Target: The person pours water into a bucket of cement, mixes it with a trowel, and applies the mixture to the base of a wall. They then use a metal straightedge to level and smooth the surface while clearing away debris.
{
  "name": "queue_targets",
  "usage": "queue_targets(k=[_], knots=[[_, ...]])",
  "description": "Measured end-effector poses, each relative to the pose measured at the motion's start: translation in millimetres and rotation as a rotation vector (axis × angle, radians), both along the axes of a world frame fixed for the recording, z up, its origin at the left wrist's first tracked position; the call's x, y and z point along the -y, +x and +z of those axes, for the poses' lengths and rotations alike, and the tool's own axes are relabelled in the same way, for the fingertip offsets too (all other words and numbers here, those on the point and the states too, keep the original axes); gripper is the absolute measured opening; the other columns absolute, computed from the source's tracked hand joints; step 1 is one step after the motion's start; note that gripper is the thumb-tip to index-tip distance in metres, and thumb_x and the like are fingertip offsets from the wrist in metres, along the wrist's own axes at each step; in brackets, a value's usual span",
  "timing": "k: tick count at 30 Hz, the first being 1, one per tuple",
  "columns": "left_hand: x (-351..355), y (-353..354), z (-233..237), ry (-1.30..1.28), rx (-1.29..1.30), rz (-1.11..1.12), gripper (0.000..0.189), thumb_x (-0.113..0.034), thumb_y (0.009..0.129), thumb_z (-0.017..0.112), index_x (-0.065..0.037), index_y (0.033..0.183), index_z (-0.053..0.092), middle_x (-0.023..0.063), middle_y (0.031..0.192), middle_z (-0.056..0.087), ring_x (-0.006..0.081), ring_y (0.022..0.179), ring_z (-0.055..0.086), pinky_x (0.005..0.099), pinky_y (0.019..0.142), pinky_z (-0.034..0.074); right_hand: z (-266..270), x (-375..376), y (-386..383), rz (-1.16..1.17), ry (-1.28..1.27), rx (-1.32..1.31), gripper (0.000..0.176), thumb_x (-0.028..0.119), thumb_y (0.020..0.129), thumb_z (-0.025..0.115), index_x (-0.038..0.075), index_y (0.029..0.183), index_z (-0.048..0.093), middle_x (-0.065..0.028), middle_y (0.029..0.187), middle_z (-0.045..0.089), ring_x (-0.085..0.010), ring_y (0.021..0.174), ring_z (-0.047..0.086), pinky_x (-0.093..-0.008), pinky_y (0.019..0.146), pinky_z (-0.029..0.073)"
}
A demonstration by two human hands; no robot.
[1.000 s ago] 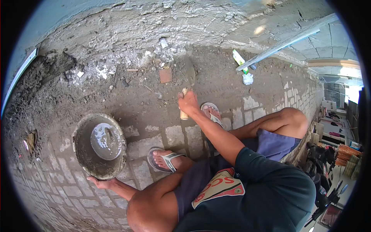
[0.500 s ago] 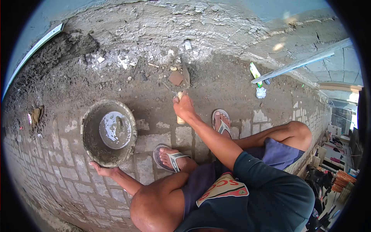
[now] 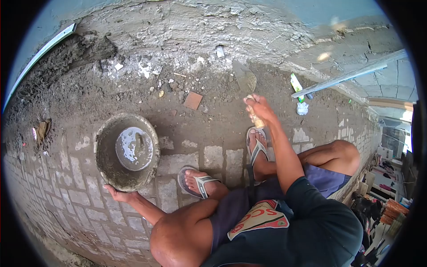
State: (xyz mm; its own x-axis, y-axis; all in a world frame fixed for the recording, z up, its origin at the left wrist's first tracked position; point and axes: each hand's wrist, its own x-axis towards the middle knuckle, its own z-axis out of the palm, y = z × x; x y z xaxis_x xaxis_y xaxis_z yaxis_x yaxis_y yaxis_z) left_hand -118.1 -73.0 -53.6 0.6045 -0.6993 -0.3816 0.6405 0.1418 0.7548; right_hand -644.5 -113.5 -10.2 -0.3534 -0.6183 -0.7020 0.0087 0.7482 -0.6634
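Observation:
In the head view, my right hand (image 3: 262, 111) is closed round the wooden handle of a trowel (image 3: 245, 79). The trowel's metal blade points toward the wall, low over the damp soil. My left hand (image 3: 118, 194) grips the near edge of a mortar-crusted bucket (image 3: 102, 162), some fingers hidden by it. Pale, watery liquid (image 3: 133, 149) lies at the bucket's bottom, with a lump showing in it. Between the bucket and the trowel, a reddish-brown tile piece (image 3: 193, 100) rests on the soil beside small stones (image 3: 174, 86).
A rough plastered wall (image 3: 187, 31) runs along the back, with a dark soil heap (image 3: 84, 53) at left. A long strip (image 3: 351, 73) leans at right near a green wrapper (image 3: 296, 85) and crumpled plastic (image 3: 302, 108). Paving blocks (image 3: 169, 196) lie under my sandalled feet.
My right hand has swung right with the trowel, away from the tile piece. The blade's flat face now shows. The tile piece has shifted slightly left and nearer me. My left hand stays at the bucket.

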Motion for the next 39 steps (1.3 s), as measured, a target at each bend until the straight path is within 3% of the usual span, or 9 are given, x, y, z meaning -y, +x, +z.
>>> queue_targets(k=[3, 16, 20, 22, 24, 28, 32, 33, 39], knots=[[1, 0, 1, 0.044, 0.023, 0.008, 0.058, -0.041, 0.102, 0.043, 0.007, 0.134, 0.047, 0.0189, 0.137, 0.051, 0.0329, 0.122, 0.052, 0.0493, 0.104, 0.042, 11, 7, -40, 0.087, 0.071, 0.002, 0.033, 0.034, 0.093, 0.062, 0.005, 0.106, 0.051, -0.0020, 0.067, 0.052, -0.0114, 0.045, 0.047, -0.0294, 0.039, 0.039], [1, 6, -5, 0.052, 0.068, 0.025, 0.057, -0.040, 0.102, 0.044, 0.007, 0.133, 0.047, 0.0187, 0.136, 0.052, 0.0328, 0.121, 0.054, 0.0486, 0.104, 0.043, -38, -6, -45, -0.165, -0.060, 1.030, 0.033, 0.045, 0.096, 0.054, 0.012, 0.092, 0.054, 0.0027, 0.061, 0.050, -0.0069, 0.039, 0.042, -0.0237, 0.032, 0.037], [0, 3, 0, 0.025, 0.027, -0.002, 0.056, -0.039, 0.102, 0.043, 0.008, 0.133, 0.048, 0.0189, 0.135, 0.053, 0.0326, 0.120, 0.054, 0.0488, 0.103, 0.044, -18, -13, 0, -0.233, 0.028, 0.635, 0.031, 0.042, 0.094, 0.059, 0.011, 0.095, 0.054, 0.0013, 0.063, 0.050, -0.0106, 0.040, 0.044, -0.0279, 0.038, 0.042], [0, 3, -2, 0.046, 0.058, 0.028, 0.056, -0.039, 0.102, 0.043, 0.008, 0.133, 0.048, 0.0190, 0.135, 0.053, 0.0325, 0.121, 0.054, 0.0488, 0.103, 0.044, -23, -18, 39, -0.023, 0.000, -0.053, 0.034, 0.035, 0.093, 0.061, 0.002, 0.099, 0.053, -0.0051, 0.067, 0.057, -0.0162, 0.044, 0.054, -0.0333, 0.039, 0.046], [0, 1, -2, -0.005, 0.043, 0.003, 0.055, -0.038, 0.103, 0.041, 0.008, 0.133, 0.048, 0.0193, 0.135, 0.053, 0.0329, 0.121, 0.054, 0.0486, 0.103, 0.044, -71, -21, 77, 0.111, 0.058, -0.260, 0.038, 0.029, 0.094, 0.059, -0.007, 0.102, 0.050, -0.0147, 0.073, 0.063, -0.0242, 0.051, 0.064, -0.0395, 0.044, 0.050], [-1, 2, -5, -0.053, 0.004, -0.029, 0.056, -0.038, 0.103, 0.040, 0.009, 0.133, 0.047, 0.0207, 0.134, 0.053, 0.0338, 0.120, 0.054, 0.0486, 0.103, 0.044, -100, -2, 193, 0.149, -0.194, -0.336, 0.037, 0.024, 0.096, 0.055, -0.012, 0.103, 0.049, -0.0208, 0.068, 0.063, -0.0310, 0.053, 0.067, -0.0433, 0.053, 0.054], [-1, 2, -4, 0.000, 0.052, 0.013, 0.058, -0.040, 0.103, 0.041, 0.010, 0.133, 0.047, 0.0218, 0.135, 0.052, 0.0341, 0.121, 0.054, 0.0493, 0.103, 0.044, -3, 40, 254, 0.229, -0.044, 0.037, 0.042, 0.029, 0.094, 0.055, -0.011, 0.106, 0.052, -0.0272, 0.081, 0.067, -0.0437, 0.077, 0.068, -0.0496, 0.073, 0.053], [0, -1, -2, 0.006, 0.039, 0.012, 0.059, -0.041, 0.103, 0.041, 0.009, 0.133, 0.047, 0.0215, 0.135, 0.052, 0.0342, 0.121, 0.054, 0.0493, 0.103, 0.044, -49, 37, 266, 0.334, -0.219, -0.120, 0.043, 0.030, 0.094, 0.054, -0.011, 0.106, 0.053, -0.0300, 0.088, 0.066, -0.0484, 0.089, 0.064, -0.0518, 0.080, 0.050], [-5, 3, -9, -0.044, -0.013, 0.000, 0.057, -0.041, 0.102, 0.042, 0.007, 0.133, 0.048, 0.0198, 0.132, 0.055, 0.0326, 0.118, 0.056, 0.0478, 0.102, 0.045, -29, 60, 175, 0.409, -0.168, -0.576, 0.044, 0.026, 0.093, 0.053, -0.011, 0.115, 0.048, -0.0323, 0.094, 0.065, -0.0496, 0.094, 0.062, -0.0550, 0.083, 0.049]])
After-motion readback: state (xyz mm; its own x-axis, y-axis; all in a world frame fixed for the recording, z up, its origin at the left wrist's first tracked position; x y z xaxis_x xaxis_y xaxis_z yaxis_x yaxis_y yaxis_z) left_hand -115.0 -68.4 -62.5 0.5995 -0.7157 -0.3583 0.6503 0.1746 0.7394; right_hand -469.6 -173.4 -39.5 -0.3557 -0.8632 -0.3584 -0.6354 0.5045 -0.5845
